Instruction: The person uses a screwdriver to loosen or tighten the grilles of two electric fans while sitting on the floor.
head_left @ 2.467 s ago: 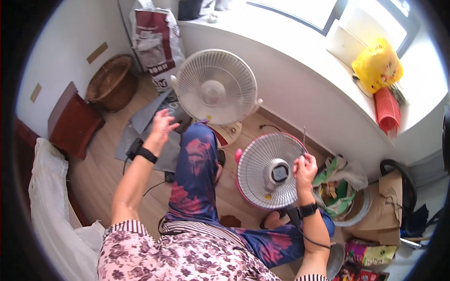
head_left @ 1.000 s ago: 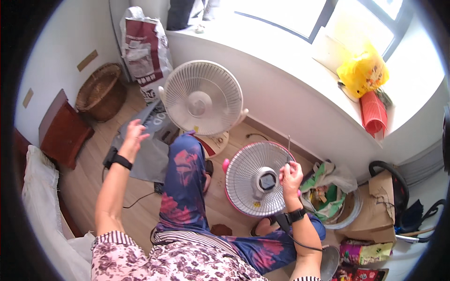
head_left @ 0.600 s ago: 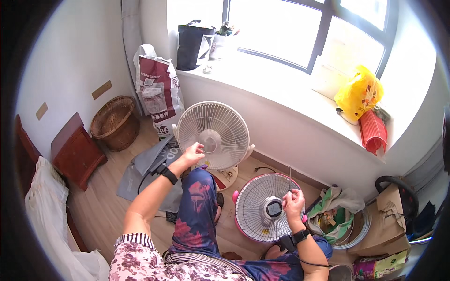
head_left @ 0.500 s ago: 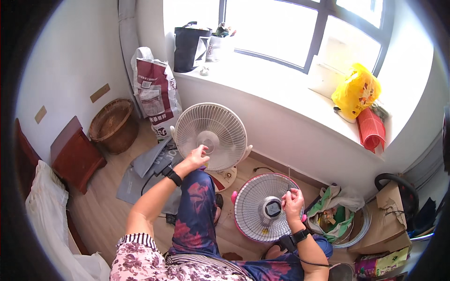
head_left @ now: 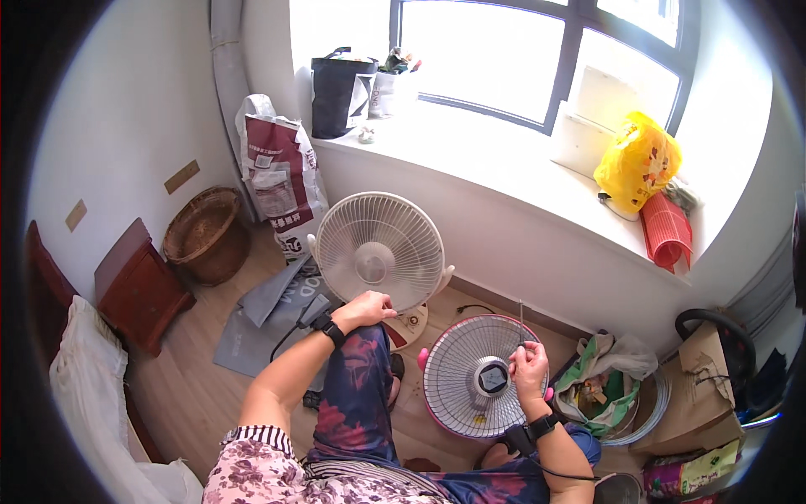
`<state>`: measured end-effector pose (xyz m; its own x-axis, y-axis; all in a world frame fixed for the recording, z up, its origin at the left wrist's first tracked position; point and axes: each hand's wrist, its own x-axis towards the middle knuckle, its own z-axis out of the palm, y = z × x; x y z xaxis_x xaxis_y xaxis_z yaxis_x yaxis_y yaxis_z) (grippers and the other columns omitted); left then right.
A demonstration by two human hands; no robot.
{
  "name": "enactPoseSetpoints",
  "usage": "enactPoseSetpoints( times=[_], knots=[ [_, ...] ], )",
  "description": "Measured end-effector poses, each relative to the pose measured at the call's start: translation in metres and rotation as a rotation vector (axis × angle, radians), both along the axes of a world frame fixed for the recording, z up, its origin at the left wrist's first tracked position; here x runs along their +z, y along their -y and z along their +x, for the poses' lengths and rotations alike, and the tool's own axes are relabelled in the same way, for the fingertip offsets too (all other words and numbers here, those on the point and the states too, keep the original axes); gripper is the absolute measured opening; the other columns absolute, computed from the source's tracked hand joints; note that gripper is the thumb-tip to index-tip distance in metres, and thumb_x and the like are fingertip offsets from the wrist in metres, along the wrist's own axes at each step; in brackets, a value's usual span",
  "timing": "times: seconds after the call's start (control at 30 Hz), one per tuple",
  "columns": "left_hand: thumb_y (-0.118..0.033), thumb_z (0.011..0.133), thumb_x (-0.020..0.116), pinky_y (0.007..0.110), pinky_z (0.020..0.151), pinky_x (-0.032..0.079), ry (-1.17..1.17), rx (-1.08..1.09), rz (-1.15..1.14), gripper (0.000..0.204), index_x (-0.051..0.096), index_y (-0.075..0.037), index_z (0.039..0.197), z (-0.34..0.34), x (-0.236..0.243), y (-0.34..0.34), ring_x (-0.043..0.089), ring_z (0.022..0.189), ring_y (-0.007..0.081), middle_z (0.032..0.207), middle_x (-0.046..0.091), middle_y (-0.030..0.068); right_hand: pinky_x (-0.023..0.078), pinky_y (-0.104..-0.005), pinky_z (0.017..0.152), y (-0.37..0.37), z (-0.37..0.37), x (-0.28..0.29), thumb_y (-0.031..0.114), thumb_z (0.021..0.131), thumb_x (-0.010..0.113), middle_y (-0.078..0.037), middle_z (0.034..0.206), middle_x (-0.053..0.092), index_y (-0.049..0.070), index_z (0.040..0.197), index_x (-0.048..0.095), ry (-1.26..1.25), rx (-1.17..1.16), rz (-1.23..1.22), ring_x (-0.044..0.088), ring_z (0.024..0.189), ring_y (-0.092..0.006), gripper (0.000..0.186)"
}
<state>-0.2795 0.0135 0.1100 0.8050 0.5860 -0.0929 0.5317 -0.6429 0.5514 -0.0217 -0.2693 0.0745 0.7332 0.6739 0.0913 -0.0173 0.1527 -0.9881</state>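
Note:
My right hand (head_left: 527,367) grips a screwdriver by its lower end, the thin metal shaft (head_left: 521,316) pointing up. It is over the right side of a pink-rimmed round heater (head_left: 453,382) with a silver wire guard, which faces up between my legs and the wall. Farther left, a white round heater (head_left: 395,223) with a wire guard leans back on its base (head_left: 411,326). My left hand (head_left: 368,309) is at the lower edge of that guard, fingers curled together; whether they pinch anything there is hidden.
A grey bag (head_left: 252,332) lies on the floor at left, near a brown pot (head_left: 206,244) and a dark red wooden piece (head_left: 138,286). At right are an open green-white bag (head_left: 600,403), coiled wire (head_left: 651,420) and a cardboard box (head_left: 693,412). The windowsill (head_left: 478,147) runs behind.
My left hand has moved down and right, from the middle of the white heater's guard to its lower edge, its fingers now curled in. The right hand keeps the screwdriver nearly in place.

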Motion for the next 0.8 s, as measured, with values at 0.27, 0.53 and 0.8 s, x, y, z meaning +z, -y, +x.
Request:
enactPoseSetpoints(
  times=[0.27,0.53,0.8],
  knots=[
    [-0.032,0.080,0.061,0.038,0.076,0.047,0.000,0.018,0.037,0.034,0.064,0.000,0.091,-0.0031,0.0009,0.0014,0.061,0.086,0.0312,0.087,0.064,0.0177,0.033,-0.0205,0.031,0.0000,0.0006,-0.0030,0.008,0.088,0.050,-0.008,0.063,0.055,0.000,0.099,0.041,0.021,-0.003,-0.019,0.047,0.039,-0.0092,0.016],
    [-0.032,0.080,0.061,0.038,0.075,0.047,0.029,0.025,0.022,0.034,0.064,0.000,0.091,-0.0032,-0.0036,0.0005,0.061,0.086,0.0322,0.087,0.064,0.0177,0.033,-0.0204,0.031,0.0012,-0.0005,-0.0025,0.008,0.089,0.050,-0.007,0.064,0.055,0.000,0.099,0.041,0.013,0.016,0.000,0.047,0.040,-0.0089,0.015],
    [-0.026,0.080,0.060,0.035,0.074,0.048,0.032,0.051,0.032,0.029,0.063,0.000,0.093,-0.0026,-0.0006,0.0015,0.063,0.081,0.0272,0.085,0.065,0.0159,0.035,-0.0205,0.035,0.0006,-0.0033,0.0047,0.007,0.089,0.051,-0.007,0.064,0.055,0.000,0.099,0.041,-0.010,0.007,-0.051,0.046,0.041,-0.0081,0.015]
  ],
)
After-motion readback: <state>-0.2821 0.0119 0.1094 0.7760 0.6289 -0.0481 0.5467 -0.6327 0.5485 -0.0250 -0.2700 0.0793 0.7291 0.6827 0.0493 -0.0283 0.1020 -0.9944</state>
